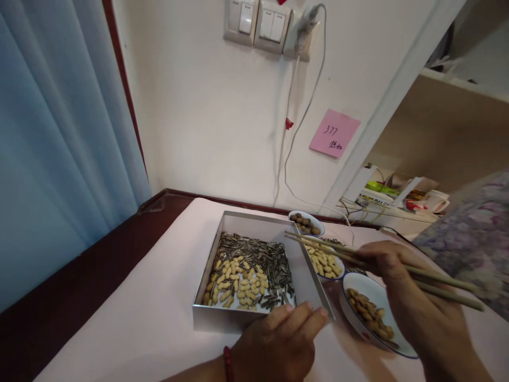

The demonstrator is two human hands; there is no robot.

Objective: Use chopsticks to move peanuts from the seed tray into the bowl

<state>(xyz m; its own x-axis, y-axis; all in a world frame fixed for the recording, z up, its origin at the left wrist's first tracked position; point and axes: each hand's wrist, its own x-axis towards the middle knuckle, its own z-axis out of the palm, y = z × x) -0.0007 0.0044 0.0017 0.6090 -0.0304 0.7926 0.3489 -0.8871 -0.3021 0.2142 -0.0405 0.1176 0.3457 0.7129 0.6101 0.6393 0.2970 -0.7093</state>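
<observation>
My left hand [280, 339], with a red bead bracelet, has its fingers hooked over the near right edge of a silver-grey box [220, 318]. Inside it lie dark striped sunflower seeds [278, 260] and peanuts in their shells [238, 284]. My right hand [417, 302] is closed around a pair of chopsticks [441, 284]. Their tips reach over the box's right wall, close together; I see nothing between them. Under the chopsticks stands a bowl of peanuts [324, 261]. Beside my right hand, a white bowl [392, 294] contains brown nuts whose kind I cannot make out.
Round brown nuts fill a bowl [306, 223] behind the box. More sunflower seeds [334, 242] show partly behind the chopsticks. A white cable [292, 180] hangs from the wall socket to the table. A blue curtain [67, 116] is left; floral fabric [469, 239] is right.
</observation>
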